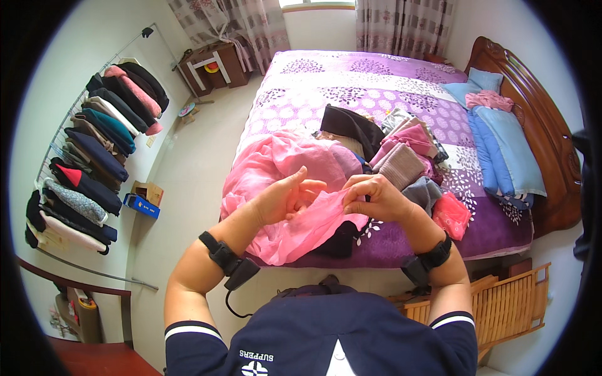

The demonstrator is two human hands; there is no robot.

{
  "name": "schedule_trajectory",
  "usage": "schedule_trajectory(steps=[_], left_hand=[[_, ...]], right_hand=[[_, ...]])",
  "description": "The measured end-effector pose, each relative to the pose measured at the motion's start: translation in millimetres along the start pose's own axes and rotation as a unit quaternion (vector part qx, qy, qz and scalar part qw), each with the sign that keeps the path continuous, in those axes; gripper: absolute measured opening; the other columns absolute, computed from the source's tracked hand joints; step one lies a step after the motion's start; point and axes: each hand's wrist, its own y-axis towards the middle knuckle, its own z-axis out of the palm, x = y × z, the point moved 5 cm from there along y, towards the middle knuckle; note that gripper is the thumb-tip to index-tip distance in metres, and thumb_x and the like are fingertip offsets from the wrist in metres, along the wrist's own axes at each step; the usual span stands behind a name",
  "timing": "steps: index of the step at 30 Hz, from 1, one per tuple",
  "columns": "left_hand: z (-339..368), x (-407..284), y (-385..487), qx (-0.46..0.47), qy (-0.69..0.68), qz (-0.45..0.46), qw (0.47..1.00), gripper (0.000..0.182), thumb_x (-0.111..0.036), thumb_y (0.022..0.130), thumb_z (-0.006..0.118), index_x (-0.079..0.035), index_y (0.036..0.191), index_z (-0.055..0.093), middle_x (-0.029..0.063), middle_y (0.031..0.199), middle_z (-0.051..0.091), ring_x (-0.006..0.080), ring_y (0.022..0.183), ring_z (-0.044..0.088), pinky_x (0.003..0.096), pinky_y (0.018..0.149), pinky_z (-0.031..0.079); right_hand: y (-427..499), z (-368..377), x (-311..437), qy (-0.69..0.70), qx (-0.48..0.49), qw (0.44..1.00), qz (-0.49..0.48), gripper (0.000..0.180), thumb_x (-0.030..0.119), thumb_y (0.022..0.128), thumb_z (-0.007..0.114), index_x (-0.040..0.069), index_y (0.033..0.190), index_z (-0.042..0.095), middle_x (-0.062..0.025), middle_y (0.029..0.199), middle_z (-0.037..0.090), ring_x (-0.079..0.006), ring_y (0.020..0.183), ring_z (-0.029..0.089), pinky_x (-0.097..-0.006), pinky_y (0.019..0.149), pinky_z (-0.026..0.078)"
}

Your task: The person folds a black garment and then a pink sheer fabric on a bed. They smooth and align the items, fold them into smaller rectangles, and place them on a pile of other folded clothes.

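Observation:
A large, thin pink cloth [277, 164] spreads in loose folds over the near left of the bed [385, 251]. My right hand [374, 197] pinches its edge between thumb and fingers. Just left of that, my left hand [296, 197] has its fingers apart, with part of the cloth beneath and beside it; the fingertips touch or nearly touch the fabric. Black fabric [336, 242] shows under the cloth near the bed's front edge. Beyond my right hand lie a ribbed taupe garment [400, 164], a grey garment [423, 193] and a coral-pink folded item [451, 216].
A black garment [352, 129] tops the clothes pile. Blue bedding [508, 150] lies by the wooden headboard [541, 122]. At left stands a clothes rack [70, 113] with many hanging garments, a blue box [142, 205] on the floor beside it. A wooden slatted chair [508, 301] stands near right.

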Motion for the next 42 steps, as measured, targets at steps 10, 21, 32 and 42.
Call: schedule_trajectory(steps=[10, 21, 32, 42], left_hand=[[-11.4, 13.9, 0.0, -0.051, 0.107, 0.015, 0.993, 0.011, -0.016, 0.082, 0.062, -0.005, 0.085, 0.063, -0.0018, 0.059, 0.055, 0.0051, 0.041, 0.046, 0.0171, 0.037, 0.036], [-21.3, -28.6, -7.8, -0.168, 0.277, 0.310, 0.894, 0.007, -0.001, 0.077, 0.063, -0.004, 0.083, 0.061, 0.0012, 0.076, 0.059, 0.0068, 0.072, 0.054, 0.0205, 0.069, 0.045], [33.2, -18.3, 8.6, -0.103, 0.299, 0.354, 0.880, 0.019, 0.003, 0.074, 0.061, -0.004, 0.091, 0.054, 0.0002, 0.080, 0.056, 0.0066, 0.073, 0.056, 0.0220, 0.065, 0.048], [18.4, 8.5, 14.1, -0.028, 0.244, 0.221, 0.944, 0.037, 0.003, 0.068, 0.054, -0.001, 0.105, 0.051, 0.0039, 0.090, 0.056, 0.0103, 0.082, 0.055, 0.0224, 0.074, 0.045]], right_hand=[[-10.0, 5.1, -3.9, -0.007, 0.082, 0.995, 0.054, 0.009, 0.009, 0.072, 0.069, 0.002, 0.073, 0.063, -0.0064, 0.073, 0.059, -0.0158, 0.064, 0.057, -0.0272, 0.058, 0.046], [-24.5, -1.4, -2.8, -0.087, 0.069, 0.994, 0.026, 0.012, 0.013, 0.071, 0.070, 0.004, 0.071, 0.063, -0.0105, 0.094, 0.059, -0.0213, 0.085, 0.059, -0.0304, 0.073, 0.047], [11.9, 6.2, 4.1, -0.049, 0.010, 0.997, 0.053, 0.009, 0.010, 0.071, 0.071, 0.004, 0.075, 0.066, -0.0100, 0.096, 0.061, -0.0196, 0.081, 0.059, -0.0294, 0.073, 0.046], [15.6, -12.6, 5.4, -0.060, -0.064, 0.984, 0.156, 0.014, 0.015, 0.071, 0.070, 0.001, 0.074, 0.066, -0.0078, 0.060, 0.060, -0.0095, 0.055, 0.054, -0.0254, 0.054, 0.044]])
